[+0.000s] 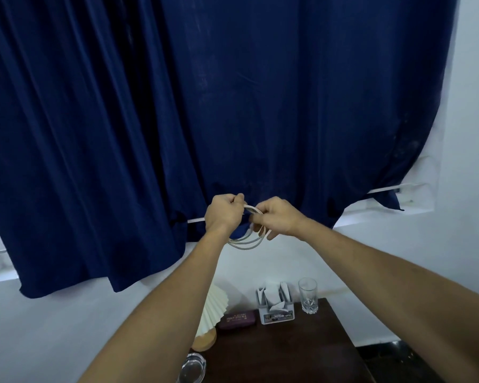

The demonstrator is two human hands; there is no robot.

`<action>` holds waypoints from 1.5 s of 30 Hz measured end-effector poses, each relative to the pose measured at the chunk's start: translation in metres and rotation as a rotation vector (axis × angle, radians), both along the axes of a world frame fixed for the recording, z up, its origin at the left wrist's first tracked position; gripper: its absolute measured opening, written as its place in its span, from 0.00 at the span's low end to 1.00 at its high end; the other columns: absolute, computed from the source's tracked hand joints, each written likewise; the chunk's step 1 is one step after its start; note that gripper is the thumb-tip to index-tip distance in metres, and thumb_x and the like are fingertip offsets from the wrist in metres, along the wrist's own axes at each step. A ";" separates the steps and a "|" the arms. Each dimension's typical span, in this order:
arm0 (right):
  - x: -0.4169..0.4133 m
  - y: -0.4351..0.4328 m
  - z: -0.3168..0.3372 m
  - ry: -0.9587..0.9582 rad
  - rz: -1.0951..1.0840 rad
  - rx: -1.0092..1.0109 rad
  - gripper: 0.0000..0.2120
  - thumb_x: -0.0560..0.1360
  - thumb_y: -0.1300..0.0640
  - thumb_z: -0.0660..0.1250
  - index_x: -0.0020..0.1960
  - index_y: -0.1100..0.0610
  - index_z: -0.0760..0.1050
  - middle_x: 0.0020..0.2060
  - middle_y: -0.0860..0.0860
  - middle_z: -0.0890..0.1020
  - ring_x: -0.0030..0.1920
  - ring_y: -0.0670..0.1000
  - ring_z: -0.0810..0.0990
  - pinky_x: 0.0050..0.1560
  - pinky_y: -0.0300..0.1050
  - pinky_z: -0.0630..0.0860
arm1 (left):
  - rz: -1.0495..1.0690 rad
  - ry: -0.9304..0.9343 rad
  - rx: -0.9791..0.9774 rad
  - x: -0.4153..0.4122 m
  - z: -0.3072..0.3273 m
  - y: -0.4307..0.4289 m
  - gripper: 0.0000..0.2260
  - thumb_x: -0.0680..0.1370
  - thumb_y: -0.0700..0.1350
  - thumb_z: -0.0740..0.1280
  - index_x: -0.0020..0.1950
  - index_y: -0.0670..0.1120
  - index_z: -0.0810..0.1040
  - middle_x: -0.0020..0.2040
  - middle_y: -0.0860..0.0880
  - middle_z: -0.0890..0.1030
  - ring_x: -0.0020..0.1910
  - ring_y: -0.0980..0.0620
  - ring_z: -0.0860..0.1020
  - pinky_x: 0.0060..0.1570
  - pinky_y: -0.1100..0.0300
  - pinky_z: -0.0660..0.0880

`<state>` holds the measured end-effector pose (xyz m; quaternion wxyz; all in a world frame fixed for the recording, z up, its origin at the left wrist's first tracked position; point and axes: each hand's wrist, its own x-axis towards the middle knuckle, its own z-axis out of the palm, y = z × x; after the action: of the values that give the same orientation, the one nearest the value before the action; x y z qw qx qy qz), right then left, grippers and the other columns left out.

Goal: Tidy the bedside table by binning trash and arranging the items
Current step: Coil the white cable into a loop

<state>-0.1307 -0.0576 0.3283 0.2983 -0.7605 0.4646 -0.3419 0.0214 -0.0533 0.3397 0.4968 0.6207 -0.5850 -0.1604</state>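
A white cable (246, 241) hangs in several loops between my hands, held up in front of the blue curtain. My left hand (224, 212) grips the top of the coil, and my right hand (277, 217) pinches the same bundle from the right. Far below stands the dark wooden bedside table (288, 352). On it are a pleated white lamp (212, 308) on a wooden base, a maroon case (237, 319), a white holder with tissues (277, 306), a clear drinking glass (308, 295) and a glass ashtray (191, 367) at the front left corner.
A dark blue curtain (233, 106) covers most of the wall above the table. White wall shows below and to the right. A white rail (390, 189) runs along the sill. Dark floor (398, 360) lies to the right of the table.
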 end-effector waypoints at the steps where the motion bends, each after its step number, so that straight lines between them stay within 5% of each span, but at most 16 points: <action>1: 0.000 0.000 0.000 0.100 -0.045 -0.109 0.10 0.77 0.53 0.65 0.41 0.54 0.81 0.37 0.54 0.86 0.38 0.54 0.85 0.37 0.50 0.84 | 0.045 -0.037 0.001 0.000 0.001 0.000 0.20 0.81 0.53 0.62 0.33 0.45 0.77 0.27 0.51 0.74 0.31 0.48 0.73 0.37 0.54 0.71; 6: 0.005 0.000 -0.010 0.535 -0.288 -0.769 0.10 0.82 0.50 0.61 0.58 0.53 0.76 0.37 0.53 0.82 0.35 0.59 0.79 0.32 0.48 0.71 | 0.153 -0.028 0.041 -0.002 0.003 -0.003 0.23 0.82 0.53 0.61 0.28 0.47 0.68 0.27 0.49 0.72 0.30 0.48 0.72 0.34 0.57 0.70; 9: 0.005 0.000 -0.014 0.731 -0.400 -0.998 0.07 0.73 0.53 0.75 0.44 0.54 0.79 0.32 0.49 0.79 0.24 0.55 0.74 0.25 0.41 0.61 | 0.168 -0.006 0.076 0.000 0.003 -0.003 0.21 0.82 0.54 0.61 0.31 0.46 0.71 0.28 0.49 0.73 0.30 0.48 0.72 0.31 0.58 0.67; 11: 0.002 -0.002 -0.015 0.737 -0.394 -1.060 0.08 0.71 0.52 0.77 0.39 0.53 0.79 0.31 0.48 0.77 0.23 0.52 0.74 0.24 0.39 0.58 | 0.184 -0.021 0.087 0.000 0.001 -0.003 0.21 0.82 0.54 0.61 0.32 0.46 0.73 0.29 0.49 0.74 0.32 0.47 0.74 0.32 0.58 0.67; 16: -0.003 0.001 -0.014 0.606 -0.256 -1.175 0.11 0.81 0.49 0.64 0.45 0.55 0.78 0.39 0.49 0.79 0.28 0.52 0.77 0.25 0.41 0.60 | 0.206 -0.178 0.074 -0.003 -0.003 0.004 0.21 0.82 0.54 0.61 0.34 0.44 0.75 0.30 0.48 0.75 0.31 0.48 0.74 0.28 0.58 0.63; 20: -0.012 0.004 -0.014 0.586 -0.237 -0.992 0.14 0.84 0.47 0.55 0.53 0.53 0.77 0.47 0.48 0.79 0.34 0.54 0.79 0.29 0.47 0.70 | 0.130 -0.286 0.071 -0.003 -0.007 0.007 0.22 0.82 0.56 0.60 0.40 0.41 0.81 0.34 0.46 0.79 0.34 0.47 0.76 0.30 0.57 0.68; 24: -0.025 -0.005 -0.016 0.215 -0.213 -0.706 0.10 0.83 0.50 0.58 0.53 0.51 0.77 0.46 0.43 0.77 0.42 0.50 0.77 0.42 0.49 0.75 | -0.049 -0.295 0.003 -0.003 -0.010 0.011 0.26 0.83 0.61 0.57 0.35 0.44 0.79 0.32 0.51 0.82 0.35 0.49 0.79 0.40 0.53 0.75; 27: -0.032 -0.014 -0.013 -0.066 -0.100 -0.360 0.08 0.82 0.54 0.64 0.52 0.53 0.82 0.47 0.52 0.80 0.47 0.51 0.79 0.52 0.50 0.77 | -0.199 -0.195 0.001 -0.004 -0.010 0.018 0.26 0.81 0.63 0.61 0.31 0.46 0.77 0.21 0.57 0.73 0.23 0.59 0.70 0.31 0.63 0.68; 31: -0.038 -0.010 -0.013 -0.296 0.100 0.051 0.11 0.83 0.57 0.63 0.57 0.55 0.84 0.52 0.55 0.86 0.57 0.56 0.83 0.61 0.56 0.80 | -0.370 -0.099 -0.018 -0.001 -0.011 0.020 0.24 0.79 0.59 0.68 0.34 0.41 0.74 0.22 0.57 0.66 0.22 0.59 0.63 0.25 0.68 0.63; 35: -0.038 -0.003 -0.017 -0.553 0.230 0.217 0.12 0.84 0.58 0.61 0.60 0.58 0.82 0.51 0.57 0.86 0.53 0.52 0.83 0.59 0.51 0.79 | -0.519 0.037 0.135 -0.001 -0.001 0.026 0.21 0.81 0.57 0.65 0.37 0.42 0.77 0.23 0.54 0.63 0.21 0.57 0.58 0.22 0.66 0.57; 38: -0.030 -0.003 -0.021 -0.630 0.289 0.330 0.12 0.83 0.55 0.64 0.55 0.60 0.83 0.50 0.58 0.84 0.54 0.56 0.82 0.66 0.58 0.75 | -0.573 0.085 0.185 -0.007 0.004 0.029 0.21 0.82 0.58 0.63 0.36 0.45 0.74 0.24 0.53 0.62 0.21 0.57 0.57 0.21 0.64 0.55; 41: -0.021 -0.003 -0.021 -0.672 0.304 0.440 0.16 0.81 0.54 0.65 0.59 0.66 0.80 0.53 0.63 0.81 0.54 0.60 0.80 0.60 0.56 0.76 | -0.508 0.089 0.086 -0.012 0.005 0.027 0.23 0.82 0.58 0.63 0.32 0.46 0.70 0.22 0.54 0.68 0.22 0.56 0.65 0.25 0.62 0.64; 45: -0.021 0.001 -0.018 -0.673 0.315 0.516 0.13 0.83 0.54 0.61 0.51 0.58 0.83 0.43 0.57 0.79 0.43 0.54 0.80 0.58 0.55 0.76 | -0.265 -0.130 -0.115 -0.007 -0.006 0.014 0.21 0.79 0.62 0.64 0.41 0.44 0.77 0.33 0.49 0.82 0.34 0.50 0.79 0.43 0.50 0.78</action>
<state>-0.1518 -0.0565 0.3098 0.6608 -0.5691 0.2905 -0.3938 0.0139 -0.0395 0.3338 0.4671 0.5176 -0.7009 -0.1503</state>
